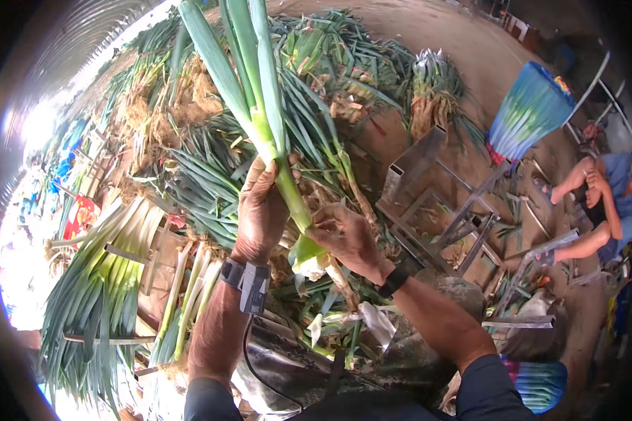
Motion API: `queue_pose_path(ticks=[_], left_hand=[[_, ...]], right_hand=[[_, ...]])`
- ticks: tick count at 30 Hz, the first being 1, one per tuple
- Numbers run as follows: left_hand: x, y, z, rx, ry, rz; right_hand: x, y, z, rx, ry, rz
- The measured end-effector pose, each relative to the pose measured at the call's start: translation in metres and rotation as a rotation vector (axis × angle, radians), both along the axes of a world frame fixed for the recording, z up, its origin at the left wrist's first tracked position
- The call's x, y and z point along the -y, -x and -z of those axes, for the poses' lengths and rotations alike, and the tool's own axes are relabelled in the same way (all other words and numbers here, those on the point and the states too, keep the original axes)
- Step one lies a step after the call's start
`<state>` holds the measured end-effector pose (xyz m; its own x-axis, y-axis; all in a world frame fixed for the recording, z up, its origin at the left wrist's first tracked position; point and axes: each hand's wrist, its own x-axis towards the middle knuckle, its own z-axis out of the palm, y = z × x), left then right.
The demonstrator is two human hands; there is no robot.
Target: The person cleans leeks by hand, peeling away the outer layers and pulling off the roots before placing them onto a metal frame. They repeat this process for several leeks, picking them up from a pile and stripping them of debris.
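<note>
My left hand (263, 207) is closed round the pale stalk of a large green onion (262, 133). Its thick green leaves point up and away from me, and its lower end slants down to the right. My right hand (347, 237) pinches at the lower stalk, where a loose pale green outer skin (306, 254) hangs. The fingertips partly hide what they grip there. Below both hands lie peeled skins and leaf scraps (323, 326) on and around my lap.
Piles of green onions (196, 179) spread ahead. Left, a rack holds a sorted bundle (112, 274). A metal frame (442, 210) stands right, before a wrapped blue-green bundle (530, 112). Another person (604, 203) sits at the far right.
</note>
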<state>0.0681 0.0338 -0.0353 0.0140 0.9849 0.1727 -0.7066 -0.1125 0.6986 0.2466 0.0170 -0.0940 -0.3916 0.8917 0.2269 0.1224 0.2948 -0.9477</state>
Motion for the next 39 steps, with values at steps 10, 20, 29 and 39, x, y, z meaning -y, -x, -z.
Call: queue_pose_path(ticks=[10,20,29,39], left_hand=[[0.005,-0.004,0.003,0.073,0.005,-0.04],[-0.006,0.015,0.001,-0.039,-0.008,-0.26],[-0.002,0.043,0.003,-0.015,0.005,-0.295],[0.009,0.061,-0.028,-0.08,-0.109,-0.386]], right_hand=[[-0.002,0.005,0.005,-0.14,0.185,0.012],[0.012,0.007,-0.008,0.216,-0.584,0.063],[0.039,0.002,0.032,0.41,-0.482,-0.317],[0.097,-0.043,0.082,1.004,0.145,-0.793]])
